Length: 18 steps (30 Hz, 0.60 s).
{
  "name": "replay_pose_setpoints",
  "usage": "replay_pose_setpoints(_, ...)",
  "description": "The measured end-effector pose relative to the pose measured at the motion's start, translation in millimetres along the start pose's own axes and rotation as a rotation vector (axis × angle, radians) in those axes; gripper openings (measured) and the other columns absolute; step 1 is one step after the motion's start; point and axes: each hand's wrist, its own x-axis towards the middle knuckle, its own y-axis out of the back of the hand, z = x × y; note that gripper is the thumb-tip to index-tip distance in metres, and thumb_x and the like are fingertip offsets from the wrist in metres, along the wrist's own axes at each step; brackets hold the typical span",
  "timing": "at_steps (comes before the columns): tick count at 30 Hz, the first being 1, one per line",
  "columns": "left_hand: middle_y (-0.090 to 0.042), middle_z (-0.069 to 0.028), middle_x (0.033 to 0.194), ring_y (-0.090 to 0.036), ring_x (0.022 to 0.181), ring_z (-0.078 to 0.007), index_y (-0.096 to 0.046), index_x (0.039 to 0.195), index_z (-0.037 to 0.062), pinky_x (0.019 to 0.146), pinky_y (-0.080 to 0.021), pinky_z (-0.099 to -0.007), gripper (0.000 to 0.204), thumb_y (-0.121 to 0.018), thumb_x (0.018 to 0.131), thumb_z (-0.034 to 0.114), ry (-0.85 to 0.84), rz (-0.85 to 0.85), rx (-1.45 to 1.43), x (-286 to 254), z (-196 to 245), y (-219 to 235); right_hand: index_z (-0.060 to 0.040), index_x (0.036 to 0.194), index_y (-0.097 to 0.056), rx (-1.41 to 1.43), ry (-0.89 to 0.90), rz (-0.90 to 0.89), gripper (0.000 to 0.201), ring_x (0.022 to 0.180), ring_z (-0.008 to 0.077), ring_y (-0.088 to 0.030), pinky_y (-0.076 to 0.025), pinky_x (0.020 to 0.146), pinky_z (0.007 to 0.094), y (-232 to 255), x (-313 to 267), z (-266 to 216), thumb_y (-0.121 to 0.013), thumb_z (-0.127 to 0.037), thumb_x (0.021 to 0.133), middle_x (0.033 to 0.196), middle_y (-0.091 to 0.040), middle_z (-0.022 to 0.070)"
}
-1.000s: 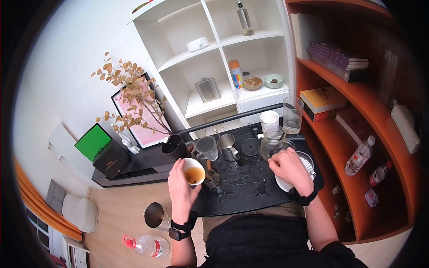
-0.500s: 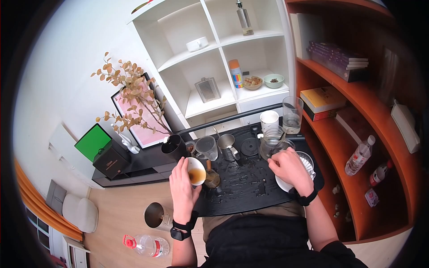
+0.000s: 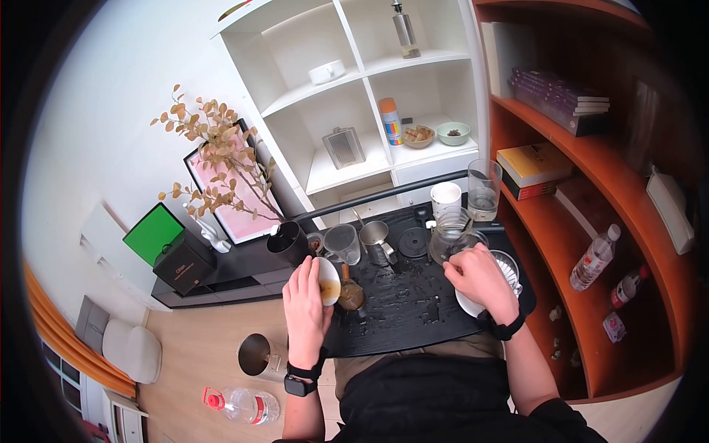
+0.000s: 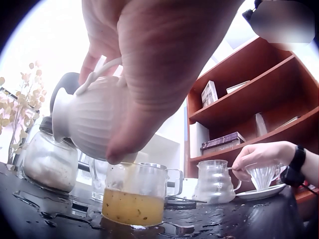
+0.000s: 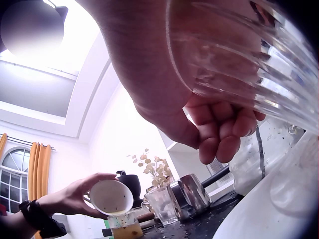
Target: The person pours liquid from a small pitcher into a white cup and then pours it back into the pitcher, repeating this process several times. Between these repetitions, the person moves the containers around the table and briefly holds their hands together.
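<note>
In the head view my left hand (image 3: pixel 304 299) grips a white cup (image 3: pixel 329 282), tipped steeply to the right. Seen from the left wrist, the cup (image 4: pixel 94 117) is ribbed with a looped handle, and a thin stream runs down from it. Below stands a small glass cup (image 4: pixel 133 205) with a handle, about half full of yellow-brown liquid with dark specks. My right hand (image 3: pixel 476 275) hangs with loosely curled fingers over a clear ribbed dripper (image 4: pixel 261 175) on a white saucer (image 3: pixel 467 304). Its fingertips are close to the handle of a glass server (image 4: pixel 213 181).
Along the tray's (image 3: pixel 399 325) back stand a metal pitcher (image 3: pixel 377 244), a glass cup (image 3: pixel 341 242), a round black lid (image 3: pixel 413 242), a white paper cup (image 3: pixel 445 198) and a tall glass (image 3: pixel 484 193). Water puddles wet the tray. An orange-brown bookshelf (image 3: pixel 550 210) borders the right side.
My left hand has turned the white cup further over to the right, and less liquid shows inside it. The level in the small glass cup has risen. My right hand stays put.
</note>
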Motion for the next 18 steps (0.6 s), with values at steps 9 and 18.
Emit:
replay_pose_setpoints(9, -0.051, -0.019, 0.176, -0.051, 0.158, -0.0394, -0.041, 0.177, -0.0009, 0.13, -0.042, -0.0513, 0.121, -0.092, 0.068, -0.003, -0.051, -0.029, 0.036, 3.1, 1.8, 3.5, 0.0057, 0.075, -0.075, 0.002, -0.007, -0.008, 0.037, 0.074, 0.0467, -0.066, -0.053, 0.094, 0.0484, -0.2, 0.0, -0.3, -0.074, -0.018, 0.103, 0.074, -0.072, 0.0256)
replay_pose_setpoints(18, -0.052, -0.0152, 0.177, -0.052, 0.16, -0.0372, -0.043, 0.178, 0.0034, 0.13, -0.041, -0.0529, 0.12, -0.091, 0.069, -0.003, -0.111, -0.063, 0.096, 3.6, 0.2, 2.8, 0.0055, 0.076, -0.075, -0.004, -0.006, -0.004, 0.036, 0.076, 0.0463, -0.067, -0.053, 0.093, 0.0482, 0.2, -0.3, -0.1, -0.074, -0.019, 0.102, 0.075, -0.072, 0.0256)
